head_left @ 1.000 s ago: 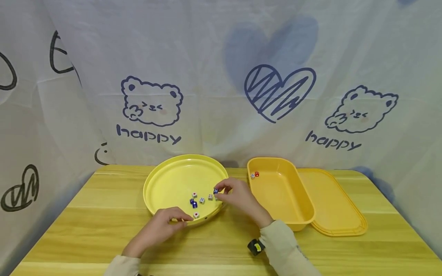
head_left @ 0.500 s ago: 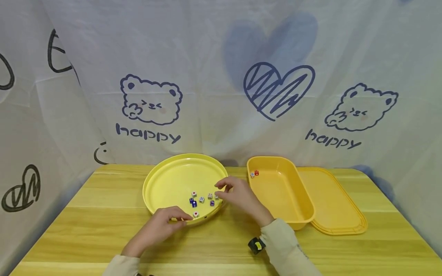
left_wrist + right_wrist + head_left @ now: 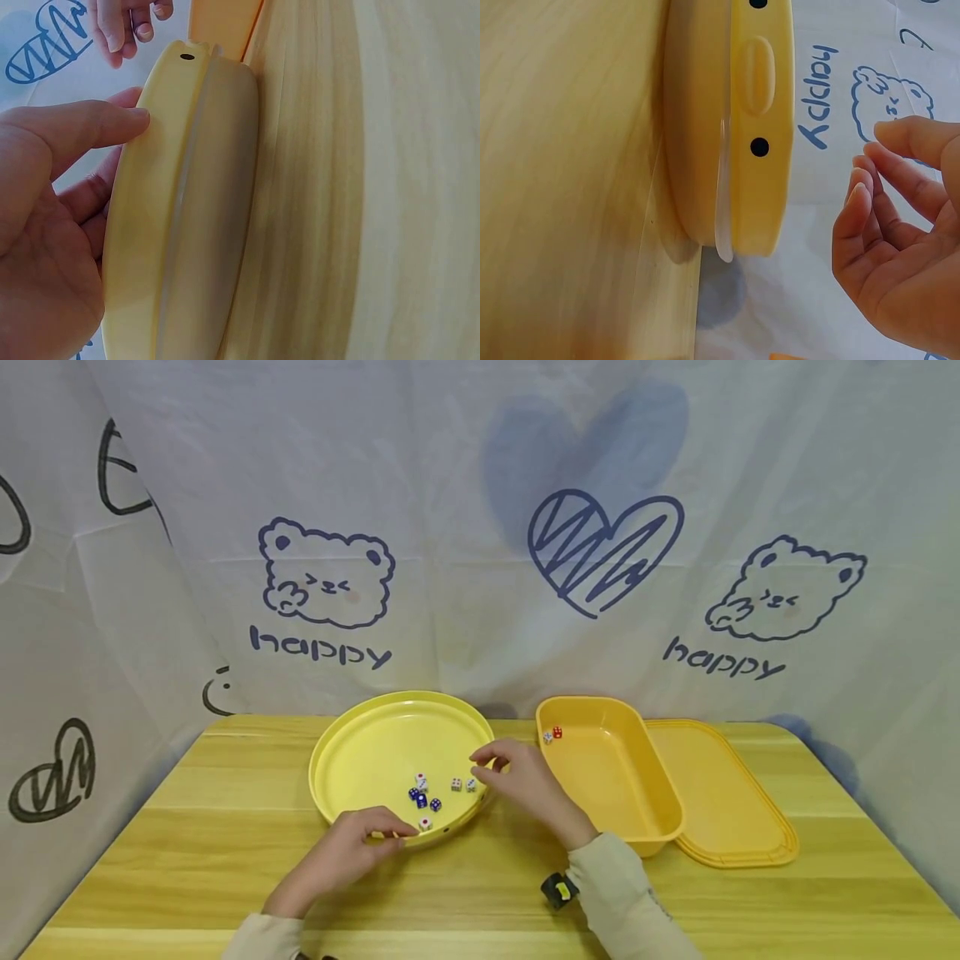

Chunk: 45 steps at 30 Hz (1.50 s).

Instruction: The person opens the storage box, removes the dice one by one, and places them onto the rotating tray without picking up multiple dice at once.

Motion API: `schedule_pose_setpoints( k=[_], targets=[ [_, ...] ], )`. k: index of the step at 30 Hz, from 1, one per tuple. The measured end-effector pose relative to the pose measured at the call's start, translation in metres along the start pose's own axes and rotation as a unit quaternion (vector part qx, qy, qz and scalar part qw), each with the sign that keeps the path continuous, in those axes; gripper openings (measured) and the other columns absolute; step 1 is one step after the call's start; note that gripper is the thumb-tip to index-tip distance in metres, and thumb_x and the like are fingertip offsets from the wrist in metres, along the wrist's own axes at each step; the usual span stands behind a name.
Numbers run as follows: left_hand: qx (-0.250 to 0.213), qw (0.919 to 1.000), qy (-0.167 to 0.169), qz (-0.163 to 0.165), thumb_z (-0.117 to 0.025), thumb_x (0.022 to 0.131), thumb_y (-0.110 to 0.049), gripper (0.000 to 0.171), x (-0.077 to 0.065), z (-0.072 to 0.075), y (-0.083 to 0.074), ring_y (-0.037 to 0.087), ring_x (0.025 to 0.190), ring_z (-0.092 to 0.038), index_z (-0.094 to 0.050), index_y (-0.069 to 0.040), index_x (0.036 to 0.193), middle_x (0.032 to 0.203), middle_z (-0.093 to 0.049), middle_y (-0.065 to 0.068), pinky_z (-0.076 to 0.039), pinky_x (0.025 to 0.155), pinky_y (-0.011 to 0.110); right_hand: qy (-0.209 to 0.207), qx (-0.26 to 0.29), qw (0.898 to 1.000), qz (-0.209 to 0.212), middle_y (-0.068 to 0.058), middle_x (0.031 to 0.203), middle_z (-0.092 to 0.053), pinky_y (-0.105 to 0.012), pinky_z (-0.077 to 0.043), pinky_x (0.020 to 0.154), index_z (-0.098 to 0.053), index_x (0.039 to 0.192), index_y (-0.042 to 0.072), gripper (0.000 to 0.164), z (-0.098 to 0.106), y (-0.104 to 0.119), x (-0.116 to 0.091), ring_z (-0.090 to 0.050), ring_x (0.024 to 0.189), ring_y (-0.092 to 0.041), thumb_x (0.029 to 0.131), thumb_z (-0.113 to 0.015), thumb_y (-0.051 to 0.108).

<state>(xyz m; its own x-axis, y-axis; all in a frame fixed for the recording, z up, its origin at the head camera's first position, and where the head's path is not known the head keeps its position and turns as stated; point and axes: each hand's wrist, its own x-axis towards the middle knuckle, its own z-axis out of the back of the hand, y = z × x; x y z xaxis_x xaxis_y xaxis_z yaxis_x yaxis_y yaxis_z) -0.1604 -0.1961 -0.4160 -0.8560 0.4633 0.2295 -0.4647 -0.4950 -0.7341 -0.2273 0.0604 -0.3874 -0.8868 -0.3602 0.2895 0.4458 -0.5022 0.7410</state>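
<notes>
In the head view a round yellow tray (image 3: 405, 727) stands on the table with several small dice in its front half. White dice and blue dice (image 3: 422, 801) cluster near the middle front, and a white die (image 3: 425, 823) lies by the near rim. Two white dice, one of them a white die (image 3: 456, 784), lie toward the right. My left hand (image 3: 360, 847) pinches the near rim, the thumb on the outer wall (image 3: 150, 202) and fingers over the edge. Above the tray's right rim hovers my right hand (image 3: 525, 781), loosely bent, with nothing between thumb and forefinger.
Right of the tray stands an orange rectangular box (image 3: 607, 777), holding a white die (image 3: 547, 737) and a red die (image 3: 557, 732) in its far left corner. Its flat orange lid (image 3: 727, 793) lies beside it. A printed cloth (image 3: 450, 527) hangs behind the wooden table (image 3: 180, 852).
My right hand has let go of a blue die, which dropped into the tray and moved left beside the other blue dice. A white die shifted left too. The left hand stays put.
</notes>
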Motion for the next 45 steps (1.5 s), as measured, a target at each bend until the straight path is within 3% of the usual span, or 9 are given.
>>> schedule_pose_setpoints(
  k=[18, 24, 29, 33, 39, 45],
  targets=[
    [0.001, 1.0, 0.001, 0.009, -0.068, 0.087, -0.001, 0.015, 0.003, 0.004, -0.005, 0.008, 0.081, -0.059, -0.075, -0.007, 0.099, 0.091, -0.07, -0.002, -0.049, 0.069, 0.026, -0.016, -0.002, 0.999, -0.036, 0.0, 0.093, -0.068, -0.029, -0.048, 0.07, -0.074, 0.099, 0.005, 0.013, 0.016, 0.009, 0.002, -0.058, 0.082, -0.016, 0.089, -0.07, 0.011],
    [0.001, 1.0, 0.001, 0.006, -0.068, 0.087, -0.002, 0.015, 0.003, 0.002, -0.004, 0.008, 0.081, -0.059, -0.075, -0.007, 0.1, 0.091, -0.07, -0.001, -0.05, 0.071, 0.027, -0.033, 0.015, 0.998, -0.058, 0.0, 0.093, -0.067, -0.03, -0.048, 0.068, -0.073, 0.104, 0.006, 0.016, 0.037, 0.011, -0.002, -0.056, 0.084, -0.019, 0.091, -0.069, 0.014],
    [0.003, 1.0, -0.001, 0.002, -0.068, 0.087, -0.001, 0.016, 0.002, 0.002, -0.004, 0.007, 0.081, -0.059, -0.075, -0.007, 0.099, 0.091, -0.069, -0.004, -0.05, 0.07, 0.027, -0.03, -0.006, 0.999, -0.038, -0.002, 0.093, -0.067, -0.029, -0.048, 0.066, -0.072, 0.105, 0.005, 0.017, 0.055, 0.006, -0.001, -0.058, 0.083, -0.019, 0.092, -0.067, 0.014],
    [0.005, 1.0, -0.004, -0.002, -0.068, 0.086, 0.0, 0.016, 0.001, 0.002, -0.005, 0.008, 0.08, -0.059, -0.075, -0.007, 0.099, 0.09, -0.069, -0.004, -0.05, 0.069, 0.026, -0.022, -0.033, 0.999, -0.029, -0.005, 0.098, -0.069, -0.03, -0.049, 0.069, -0.072, 0.107, 0.004, 0.019, 0.073, 0.003, 0.006, -0.058, 0.085, -0.021, 0.094, -0.065, 0.015],
    [0.008, 1.0, 0.001, -0.002, -0.068, 0.088, -0.004, 0.014, 0.001, -0.002, -0.005, 0.009, 0.082, -0.059, -0.075, -0.007, 0.099, 0.092, -0.07, 0.001, -0.05, 0.07, 0.027, -0.016, -0.053, 0.997, -0.05, -0.009, 0.104, -0.068, -0.033, -0.049, 0.075, -0.069, 0.112, 0.002, 0.022, 0.099, -0.003, 0.02, -0.057, 0.091, -0.024, 0.096, -0.061, 0.016],
    [0.01, 0.9999, 0.0, -0.001, -0.068, 0.089, -0.006, 0.013, 0.001, -0.001, -0.003, 0.008, 0.082, -0.059, -0.076, -0.008, 0.099, 0.092, -0.07, 0.0, -0.05, 0.07, 0.027, -0.028, -0.052, 0.997, -0.052, -0.013, 0.104, -0.068, -0.035, -0.048, 0.078, -0.069, 0.111, 0.0, 0.022, 0.111, -0.018, 0.038, -0.057, 0.089, -0.026, 0.096, -0.06, 0.014]
  ],
)
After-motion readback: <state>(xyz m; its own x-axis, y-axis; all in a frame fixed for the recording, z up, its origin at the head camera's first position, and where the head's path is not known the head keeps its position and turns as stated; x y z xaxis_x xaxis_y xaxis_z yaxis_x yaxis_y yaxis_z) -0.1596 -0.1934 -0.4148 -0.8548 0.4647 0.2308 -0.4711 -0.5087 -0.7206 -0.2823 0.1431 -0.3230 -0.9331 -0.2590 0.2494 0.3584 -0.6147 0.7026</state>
